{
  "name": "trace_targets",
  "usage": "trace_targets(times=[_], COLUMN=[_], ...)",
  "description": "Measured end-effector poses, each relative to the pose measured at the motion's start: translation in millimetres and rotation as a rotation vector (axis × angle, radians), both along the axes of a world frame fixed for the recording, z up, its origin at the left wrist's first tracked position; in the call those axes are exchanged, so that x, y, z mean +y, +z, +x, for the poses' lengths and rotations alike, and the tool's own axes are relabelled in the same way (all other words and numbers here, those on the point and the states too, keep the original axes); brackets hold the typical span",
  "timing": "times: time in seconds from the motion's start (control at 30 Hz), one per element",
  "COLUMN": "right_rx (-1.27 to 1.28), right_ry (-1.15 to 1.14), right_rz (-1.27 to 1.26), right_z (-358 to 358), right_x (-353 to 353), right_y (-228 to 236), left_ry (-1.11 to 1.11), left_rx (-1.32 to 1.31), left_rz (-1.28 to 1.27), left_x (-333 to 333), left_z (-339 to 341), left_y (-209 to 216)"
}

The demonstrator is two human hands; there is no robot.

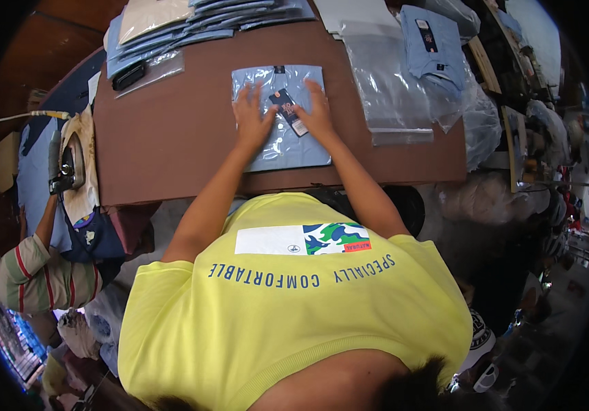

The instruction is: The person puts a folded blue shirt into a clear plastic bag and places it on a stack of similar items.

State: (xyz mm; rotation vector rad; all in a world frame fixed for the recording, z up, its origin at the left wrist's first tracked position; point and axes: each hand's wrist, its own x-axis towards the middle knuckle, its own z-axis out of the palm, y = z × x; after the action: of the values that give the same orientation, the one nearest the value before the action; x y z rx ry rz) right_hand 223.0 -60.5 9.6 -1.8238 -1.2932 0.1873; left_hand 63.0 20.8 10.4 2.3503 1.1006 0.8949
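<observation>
A folded light blue garment in a clear plastic bag lies flat on the brown table in front of me. On it is a dark hang tag, set at a slant. My left hand rests on the bag's left side, fingers spread and pointing away from me. Lying on its right side is my right hand, also with fingers apart, its thumb by the tag. Neither hand grips anything.
Stacked folded blue garments fill the far left of the table, with a black object beside them. Clear plastic bags and another folded blue garment lie at the right. On the left, another person holds an iron.
</observation>
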Motion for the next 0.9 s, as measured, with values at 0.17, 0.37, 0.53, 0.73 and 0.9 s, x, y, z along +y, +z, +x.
trace_targets(times=[0.17,0.37,0.53,0.73,0.9], right_rx=[0.817,0.894,0.867,0.758,0.651], right_ry=[-0.262,0.137,0.243,0.379,0.234], right_rz=[-0.108,-0.286,-0.015,0.205,0.210], right_z=[12.8,-17.4,-32.7,-22.3,-12.0], right_x=[-63.8,-90.1,-36.0,122.4,213.7], right_y=[-0.1,20.6,68.6,174.4,216.1], left_ry=[0.223,-0.051,-0.045,-0.090,0.116], left_rx=[-0.391,-0.482,-0.719,-0.752,-0.372], left_rz=[-0.641,-1.015,-0.786,-0.450,-0.187], left_x=[-7.2,-38.1,-6.1,157.6,318.3], left_z=[-63.3,-102.4,-109.5,-103.8,-81.7], left_y=[3.9,9.5,55.9,157.5,179.7])
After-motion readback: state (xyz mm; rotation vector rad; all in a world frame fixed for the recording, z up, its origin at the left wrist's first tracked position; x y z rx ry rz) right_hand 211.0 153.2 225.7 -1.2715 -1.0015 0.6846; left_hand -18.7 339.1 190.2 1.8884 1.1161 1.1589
